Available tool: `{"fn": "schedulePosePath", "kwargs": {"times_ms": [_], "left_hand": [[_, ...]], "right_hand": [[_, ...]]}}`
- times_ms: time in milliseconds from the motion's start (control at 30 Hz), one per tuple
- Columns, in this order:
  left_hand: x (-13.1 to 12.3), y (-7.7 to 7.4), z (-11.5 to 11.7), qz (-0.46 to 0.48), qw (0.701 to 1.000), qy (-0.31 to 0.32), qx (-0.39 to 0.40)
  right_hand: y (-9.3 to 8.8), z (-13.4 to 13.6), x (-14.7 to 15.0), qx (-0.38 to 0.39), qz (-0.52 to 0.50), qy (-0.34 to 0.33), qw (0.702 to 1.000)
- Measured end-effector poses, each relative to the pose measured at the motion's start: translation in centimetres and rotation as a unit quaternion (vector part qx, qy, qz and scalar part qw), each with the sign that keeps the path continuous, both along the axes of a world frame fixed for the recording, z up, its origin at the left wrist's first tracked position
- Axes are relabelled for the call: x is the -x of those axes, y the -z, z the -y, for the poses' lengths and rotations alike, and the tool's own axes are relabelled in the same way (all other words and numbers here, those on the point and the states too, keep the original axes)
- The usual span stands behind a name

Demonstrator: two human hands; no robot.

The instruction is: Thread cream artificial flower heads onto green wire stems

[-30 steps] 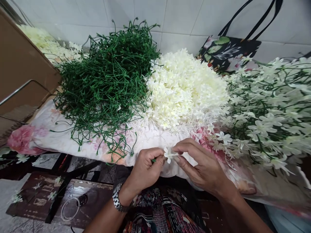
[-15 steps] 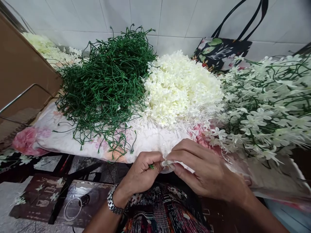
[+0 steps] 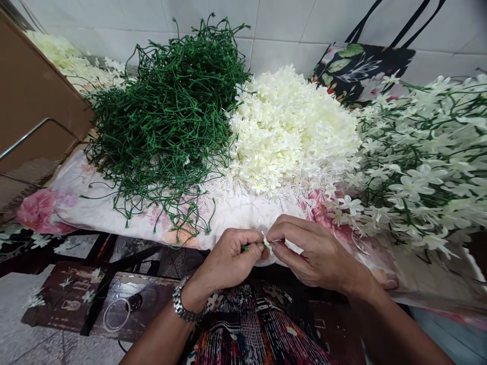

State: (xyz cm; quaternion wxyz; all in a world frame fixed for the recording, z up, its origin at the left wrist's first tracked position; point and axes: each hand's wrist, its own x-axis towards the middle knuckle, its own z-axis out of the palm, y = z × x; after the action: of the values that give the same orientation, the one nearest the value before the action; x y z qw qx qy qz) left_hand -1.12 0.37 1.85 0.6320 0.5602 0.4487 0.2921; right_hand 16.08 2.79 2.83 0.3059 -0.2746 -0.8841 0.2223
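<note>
Close to my lap, my left hand [image 3: 235,256] pinches a green artificial flower stem [image 3: 245,248], most of it hidden by the fingers. Against its tip, my right hand [image 3: 310,252] grips a small white artificial flower [image 3: 268,243] between thumb and fingers. The two hands almost touch at the cloth's near edge. Beyond them lies a tangled pile of green plastic stems [image 3: 167,111]. To its right is a heap of loose cream-white flower heads [image 3: 292,132]. Farther right spread several white flowers on green stems [image 3: 418,177].
A floral cloth [image 3: 87,203] covers the work surface. Cardboard [image 3: 38,86] with a metal wire stands at the left. A black floral bag [image 3: 365,71] leans on the tiled wall. Below left, a brown wooden stool [image 3: 148,294] bears a white ring [image 3: 116,314] and stray flowers.
The camera view has shifted slightly. The white flower has turned between my fingers and appears narrower, and more of the green stem shows at my left thumb. Both hands keep their pinch.
</note>
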Motion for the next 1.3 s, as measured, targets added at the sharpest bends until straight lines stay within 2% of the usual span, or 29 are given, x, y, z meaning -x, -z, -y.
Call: {"fn": "schedulePosePath", "kwargs": {"times_ms": [100, 367, 467, 567, 767, 867, 967, 1100, 1200, 1300], "left_hand": [[-0.1, 0.1, -0.1, 0.010, 1.000, -0.006, 0.019], [-0.3, 0.9, -0.2, -0.016, 1.000, -0.010, 0.011], [-0.4, 0.8, -0.1, -0.029, 0.999, -0.017, -0.006], [-0.3, 0.4, 0.1, -0.026, 0.999, -0.026, -0.016], [-0.4, 0.4, 0.8, -0.011, 0.982, -0.169, -0.083], [-0.6, 0.7, 0.6, -0.044, 0.974, -0.205, -0.085], [-0.7, 0.7, 0.2, -0.097, 0.969, -0.198, -0.112], [-0.8, 0.6, -0.3, -0.142, 0.967, -0.151, -0.150], [-0.9, 0.8, -0.6, -0.158, 0.962, -0.124, -0.187], [-1.0, 0.8, -0.7, -0.160, 0.963, -0.103, -0.194]], "right_hand": [[0.0, -0.1, 0.2, -0.008, -0.003, -0.006, 1.000], [0.2, 0.1, 0.2, -0.024, 0.033, -0.015, 0.999], [0.3, 0.1, 0.2, -0.031, 0.038, -0.008, 0.999], [0.4, 0.3, 0.0, -0.041, 0.002, 0.010, 0.999], [1.1, 2.6, -0.3, -0.083, -0.020, 0.114, 0.990], [1.1, 3.6, -0.8, -0.058, 0.000, 0.111, 0.992], [0.7, 3.2, -1.8, -0.031, -0.002, 0.109, 0.994], [0.8, 1.1, -2.5, -0.098, 0.053, 0.194, 0.975], [1.3, -0.4, -2.1, -0.132, 0.156, 0.187, 0.961], [1.8, -1.1, -1.6, -0.156, 0.200, 0.167, 0.953]]}}
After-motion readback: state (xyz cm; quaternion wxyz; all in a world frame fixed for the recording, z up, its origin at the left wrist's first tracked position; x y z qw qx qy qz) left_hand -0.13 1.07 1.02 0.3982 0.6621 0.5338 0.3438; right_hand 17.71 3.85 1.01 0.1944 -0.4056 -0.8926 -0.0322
